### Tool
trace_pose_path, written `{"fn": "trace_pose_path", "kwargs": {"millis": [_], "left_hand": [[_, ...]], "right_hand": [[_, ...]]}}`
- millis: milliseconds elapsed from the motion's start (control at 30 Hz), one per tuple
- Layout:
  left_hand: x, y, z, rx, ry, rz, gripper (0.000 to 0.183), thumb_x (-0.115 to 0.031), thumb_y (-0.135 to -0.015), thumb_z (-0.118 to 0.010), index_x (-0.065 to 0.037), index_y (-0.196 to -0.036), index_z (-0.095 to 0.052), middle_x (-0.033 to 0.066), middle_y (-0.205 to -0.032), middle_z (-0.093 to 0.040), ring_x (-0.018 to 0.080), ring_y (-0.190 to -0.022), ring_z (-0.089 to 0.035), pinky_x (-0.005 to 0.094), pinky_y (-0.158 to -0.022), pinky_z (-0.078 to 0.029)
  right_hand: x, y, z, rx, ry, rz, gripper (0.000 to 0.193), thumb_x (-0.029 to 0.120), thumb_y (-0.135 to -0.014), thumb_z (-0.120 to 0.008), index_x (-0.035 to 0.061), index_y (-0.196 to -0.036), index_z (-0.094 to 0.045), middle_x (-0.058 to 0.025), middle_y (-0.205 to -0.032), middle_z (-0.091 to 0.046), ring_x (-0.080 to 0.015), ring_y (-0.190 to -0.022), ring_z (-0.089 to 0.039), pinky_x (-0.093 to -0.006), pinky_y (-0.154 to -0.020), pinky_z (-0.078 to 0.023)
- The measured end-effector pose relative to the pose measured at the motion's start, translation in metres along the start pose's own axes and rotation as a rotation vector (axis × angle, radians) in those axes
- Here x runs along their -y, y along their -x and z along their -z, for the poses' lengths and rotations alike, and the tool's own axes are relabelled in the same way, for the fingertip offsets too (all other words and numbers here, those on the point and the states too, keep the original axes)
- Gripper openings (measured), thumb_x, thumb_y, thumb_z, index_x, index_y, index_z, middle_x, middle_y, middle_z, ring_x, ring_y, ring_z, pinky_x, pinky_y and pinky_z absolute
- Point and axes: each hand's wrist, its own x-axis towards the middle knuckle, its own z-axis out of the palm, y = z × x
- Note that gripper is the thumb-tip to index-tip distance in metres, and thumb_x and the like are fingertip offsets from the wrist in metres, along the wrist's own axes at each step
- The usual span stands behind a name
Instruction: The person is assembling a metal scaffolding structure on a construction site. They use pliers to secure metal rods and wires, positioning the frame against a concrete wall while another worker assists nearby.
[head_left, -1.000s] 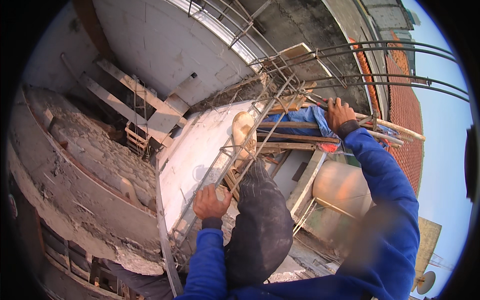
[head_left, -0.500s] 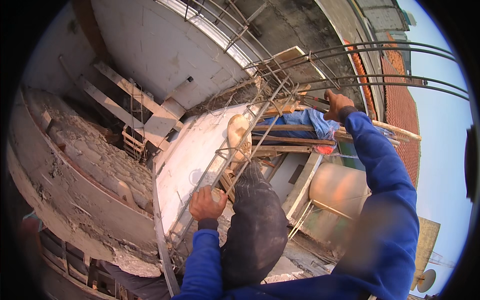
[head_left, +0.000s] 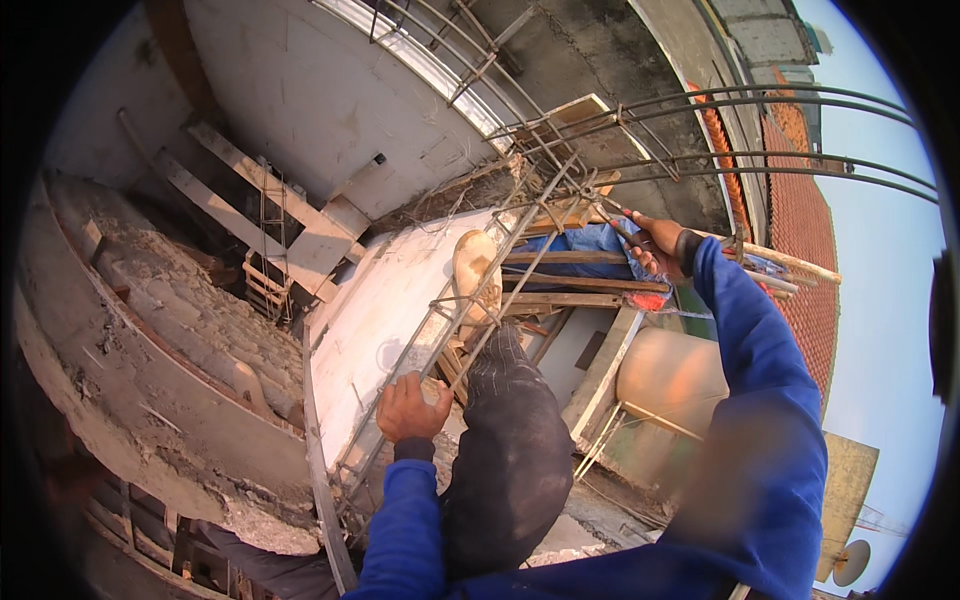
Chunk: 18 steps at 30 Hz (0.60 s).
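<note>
My left hand (head_left: 413, 408) is closed around a long bar of the rebar cage (head_left: 408, 358), which runs slantwise over a white slab (head_left: 365, 325). Farther off on the right, my right hand (head_left: 657, 246) grips the handles of a pair of pincers (head_left: 618, 222). Their jaws point left at the crossing of several bars (head_left: 575, 185), but the dim, small tip hides whether they touch wire there. Between my arms, my leg in dark trousers (head_left: 512, 440) reaches forward, and my tan foot (head_left: 478, 275) stands beside the cage bars.
Long curved rebars (head_left: 780, 97) extend to the right from the crossing. Wooden planks (head_left: 570, 280) and a blue tarp (head_left: 595, 240) lie under my right hand. A large round tank (head_left: 670, 375) stands below. At left, a deep drop holds a board scaffold (head_left: 325, 245).
My right hand has turned and dropped slightly left, and the pincers' handles look closer together. My left hand stays on the bar.
</note>
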Motion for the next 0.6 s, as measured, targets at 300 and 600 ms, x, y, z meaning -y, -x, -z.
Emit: {"fn": "trace_pose_path", "kwargs": {"millis": [300, 600], "left_hand": [[-0.001, 0.001, 0.001, 0.003, 0.025, -0.011, 0.029, -0.035, -0.069, -0.066, -0.011, -0.083, -0.063, 0.0069, -0.074, -0.06, 0.0272, -0.069, -0.058, 0.0409, -0.058, -0.047], [0.001, 0.001, 0.001, -0.005, 0.014, 0.015, 0.027, -0.039, -0.07, -0.066, -0.013, -0.076, -0.059, 0.0034, -0.072, -0.057, 0.0239, -0.071, -0.057, 0.0394, -0.06, -0.049]], "right_hand": [[0.027, 0.005, 0.025, -0.336, 0.585, 0.332, 0.04, 0.035, -0.07, -0.079, 0.0047, -0.09, -0.062, -0.0085, -0.08, -0.063, -0.0177, -0.071, -0.066, -0.0372, -0.063, -0.052], [0.021, 0.001, 0.008, -0.462, 0.862, 0.391, 0.035, 0.034, -0.092, -0.05, 0.0029, -0.106, -0.058, -0.0166, -0.084, -0.063, -0.035, -0.073, -0.063, -0.0455, -0.07, -0.049]]}}
